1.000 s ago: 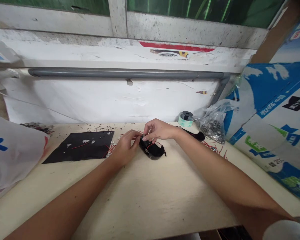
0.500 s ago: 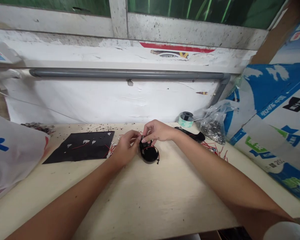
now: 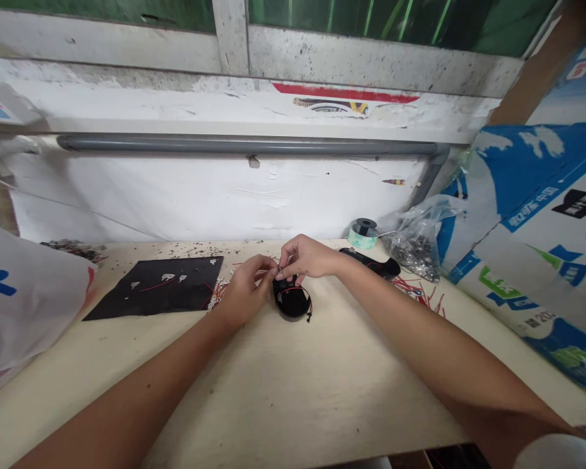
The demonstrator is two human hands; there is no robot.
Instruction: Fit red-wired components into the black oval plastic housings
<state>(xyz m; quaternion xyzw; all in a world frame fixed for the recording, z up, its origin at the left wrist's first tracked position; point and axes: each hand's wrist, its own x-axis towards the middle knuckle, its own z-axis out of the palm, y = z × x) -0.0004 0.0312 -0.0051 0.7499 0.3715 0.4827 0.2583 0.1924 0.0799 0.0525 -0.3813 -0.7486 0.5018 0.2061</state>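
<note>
A round black plastic housing with a thin red wire looped over it rests on the pale wooden table. My left hand sits at its left edge with fingers pinched together at the housing's top. My right hand comes from the right, its fingertips pinched on a small part at the same spot. Both hands meet over the top rim. What the fingertips hold is too small to name.
A black mat with small white parts and red wires lies to the left. Another black housing, a green tape roll and a clear bag of metal parts sit at the back right. A white bag is far left, printed cartons at right.
The black housing has turned from lying lengthwise to the right into a more upright, round-on position nearer my left hand. Both hands stay pinched at its top.
</note>
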